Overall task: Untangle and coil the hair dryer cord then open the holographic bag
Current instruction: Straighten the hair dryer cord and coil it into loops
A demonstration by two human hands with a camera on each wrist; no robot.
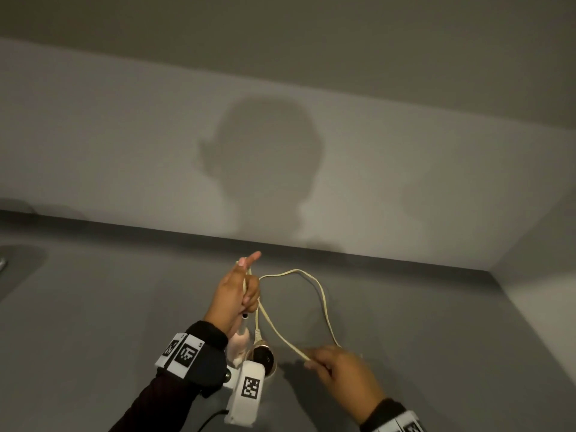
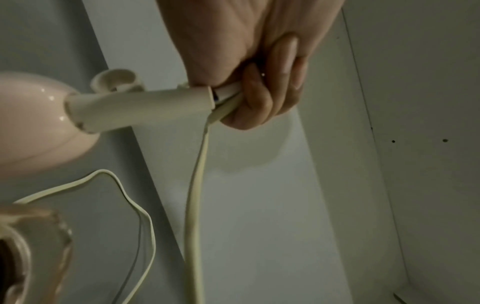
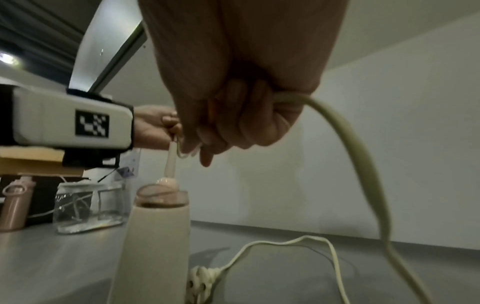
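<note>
A cream and pink hair dryer (image 1: pixel 246 342) hangs nozzle-down over the grey table, its handle (image 2: pixel 140 107) pointing up. My left hand (image 1: pixel 249 294) grips the handle's end together with a strand of the cream cord (image 2: pixel 194 195); the index finger sticks out straight. From that fist the cord (image 1: pixel 324 302) runs in a wide loop to my right hand (image 1: pixel 314 361), which pinches it low and to the right of the dryer. In the right wrist view the cord (image 3: pixel 363 164) trails from the right fist down to the plug (image 3: pixel 202 277) lying on the table.
The grey table (image 1: pixel 420 353) meets a pale wall (image 1: pixel 374 169) at the back and another wall on the right. In the right wrist view a clear container (image 3: pixel 85 207) with an iridescent glint and a brown bottle (image 3: pixel 15 207) stand at the left.
</note>
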